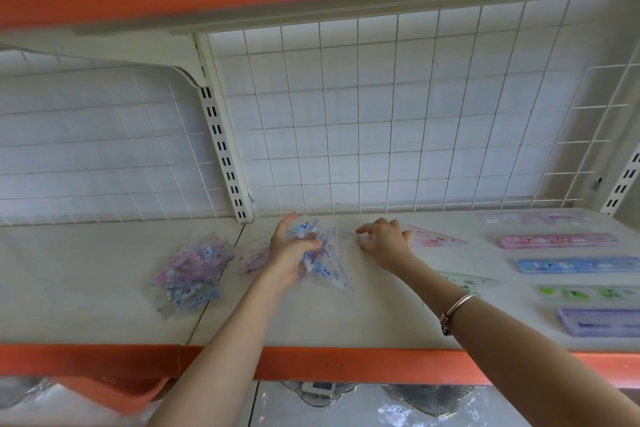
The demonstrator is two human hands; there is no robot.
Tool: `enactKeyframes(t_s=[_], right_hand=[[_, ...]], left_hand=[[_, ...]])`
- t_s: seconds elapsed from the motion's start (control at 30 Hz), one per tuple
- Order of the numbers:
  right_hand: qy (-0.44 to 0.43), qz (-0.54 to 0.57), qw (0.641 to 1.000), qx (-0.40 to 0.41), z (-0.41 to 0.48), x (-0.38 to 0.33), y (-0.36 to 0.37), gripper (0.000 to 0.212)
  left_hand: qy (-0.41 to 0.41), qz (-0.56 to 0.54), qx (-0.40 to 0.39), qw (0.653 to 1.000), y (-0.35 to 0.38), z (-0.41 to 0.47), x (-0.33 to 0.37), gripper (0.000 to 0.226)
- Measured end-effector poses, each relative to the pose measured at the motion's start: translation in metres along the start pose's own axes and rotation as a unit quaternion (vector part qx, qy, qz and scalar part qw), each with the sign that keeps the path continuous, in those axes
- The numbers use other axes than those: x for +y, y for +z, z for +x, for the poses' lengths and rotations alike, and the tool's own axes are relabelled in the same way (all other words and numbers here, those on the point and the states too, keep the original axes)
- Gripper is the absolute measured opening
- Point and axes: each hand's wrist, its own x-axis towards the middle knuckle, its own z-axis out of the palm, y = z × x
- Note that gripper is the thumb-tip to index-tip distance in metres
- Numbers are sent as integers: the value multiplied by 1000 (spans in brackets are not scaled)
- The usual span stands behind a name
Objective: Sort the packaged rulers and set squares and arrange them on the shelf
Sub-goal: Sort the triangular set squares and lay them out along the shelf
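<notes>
Two bare forearms reach in over the orange front lip [346, 362] of the shelf [86, 270], nearest of all. The slotted upright [221, 135] at the back serves as the marker for everything else.

Left of the upright's foot and well forward of it, a loose pile of packaged set squares [188, 274] lies on the shelf, clear wrappers printed in pink and blue. Just right of the foot line lies a small pink-printed packet [254, 258], close by the pile.

Right of the upright, near its foot, the left hand [292, 253] grips a bundle of clear blue-printed packets [327, 263]. Its thumb is folded across them and its forefinger is raised; the bundle's lower end rests on the shelf.

Further right, the right hand [382, 244] is palm down with fingers spread and loosely bent, gripping nothing. Whether its tips touch the bundle's edge cannot be told through the blur. Its heel covers one end of a pink set square [433, 238]. A metal bangle [459, 308] circles that wrist, and a green set square [467, 279] lies partly under the forearm.

Farthest right of the upright, five packaged rulers lie in a column, back to front: pale pink ruler [533, 218], pink ruler [557, 240], blue ruler [581, 265], green ruler [588, 293], purple ruler [602, 322].
</notes>
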Motion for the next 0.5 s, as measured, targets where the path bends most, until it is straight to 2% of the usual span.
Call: enactKeyframes(t_s=[0.2,0.37,0.5], right_hand=[[-69,-50,996,-13,-15,5,5,35],[-84,-64,994,-28,-19,7,2,41],[-52,-25,998,22,-21,18,-9,44]], left_hand=[[-2,-9,-7,1000,5,-4,-6,79],[-4,-7,-3,1000,8,-9,-9,78],[-19,-27,-10,999,9,-8,-15,80]])
